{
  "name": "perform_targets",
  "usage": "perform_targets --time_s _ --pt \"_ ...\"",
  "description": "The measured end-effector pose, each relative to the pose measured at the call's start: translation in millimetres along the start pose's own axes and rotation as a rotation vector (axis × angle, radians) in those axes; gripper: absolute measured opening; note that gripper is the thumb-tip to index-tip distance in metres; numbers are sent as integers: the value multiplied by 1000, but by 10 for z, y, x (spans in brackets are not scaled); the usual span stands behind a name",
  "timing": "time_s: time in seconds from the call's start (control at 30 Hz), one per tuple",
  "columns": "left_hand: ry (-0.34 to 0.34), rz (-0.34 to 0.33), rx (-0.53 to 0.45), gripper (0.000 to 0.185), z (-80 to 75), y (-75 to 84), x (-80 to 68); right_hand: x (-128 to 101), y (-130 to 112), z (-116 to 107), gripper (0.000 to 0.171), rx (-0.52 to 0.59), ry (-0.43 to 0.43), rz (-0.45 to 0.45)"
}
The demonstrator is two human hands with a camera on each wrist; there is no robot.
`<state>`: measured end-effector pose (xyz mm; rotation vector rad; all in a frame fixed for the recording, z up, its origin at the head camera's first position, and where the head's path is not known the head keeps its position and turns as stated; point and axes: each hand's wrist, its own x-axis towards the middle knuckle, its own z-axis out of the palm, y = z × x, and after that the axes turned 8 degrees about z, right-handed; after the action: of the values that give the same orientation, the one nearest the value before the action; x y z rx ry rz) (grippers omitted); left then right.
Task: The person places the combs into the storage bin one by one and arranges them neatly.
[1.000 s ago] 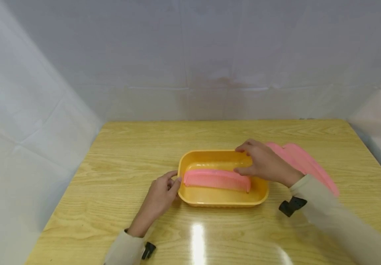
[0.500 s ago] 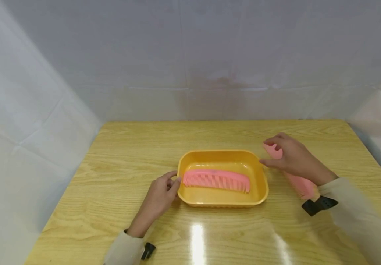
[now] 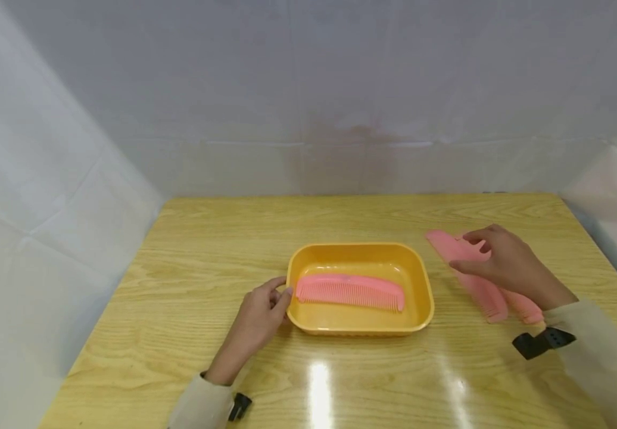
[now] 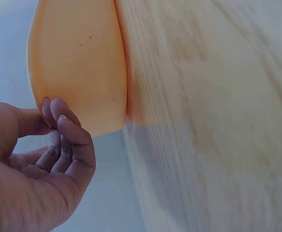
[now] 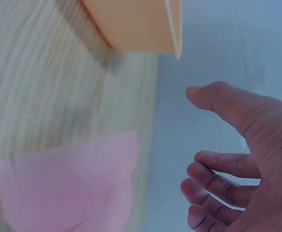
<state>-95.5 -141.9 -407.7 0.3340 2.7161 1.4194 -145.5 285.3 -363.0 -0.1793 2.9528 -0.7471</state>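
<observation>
Left hand (image 3: 255, 319) is at the left end of the tray (image 3: 421, 280), fingers curled, thumb and fingertips pinching the rim. Looks like a bracing hold, to stop the tray sliding on the glossy surface (image 3: 196, 268). The left wrist view shows the same hand (image 4: 32, 169), fingertips on the tray wall (image 4: 78, 63).

One pink comb (image 3: 349, 291) lies flat in the tray, lengthwise, teeth toward the near wall. It takes up the near half, leaving the far half of the tray floor bare.

Right of the tray, apart from it: a small pile of pink combs (image 3: 474, 280) on the surface, angled away from the tray's right end. Right hand (image 3: 507, 262) sits over the pile, fingers spread and loosely bent, fingertips at the combs. Can't tell whether it's touching them. The right wrist view shows the hand (image 5: 237, 159) with a splayed grip and nothing in it, combs (image 5: 68, 188) below it, tray corner (image 5: 136, 24) beyond.

Between the pile and the tray there's only bare wood and the tray's right wall. White sheeting around the surface.
</observation>
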Motion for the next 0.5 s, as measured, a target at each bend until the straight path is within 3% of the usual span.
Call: perform_targets --time_s 0.5 --pt "0 -7 7 40 3 2 6 -126 304 79 74 29 -21 101"
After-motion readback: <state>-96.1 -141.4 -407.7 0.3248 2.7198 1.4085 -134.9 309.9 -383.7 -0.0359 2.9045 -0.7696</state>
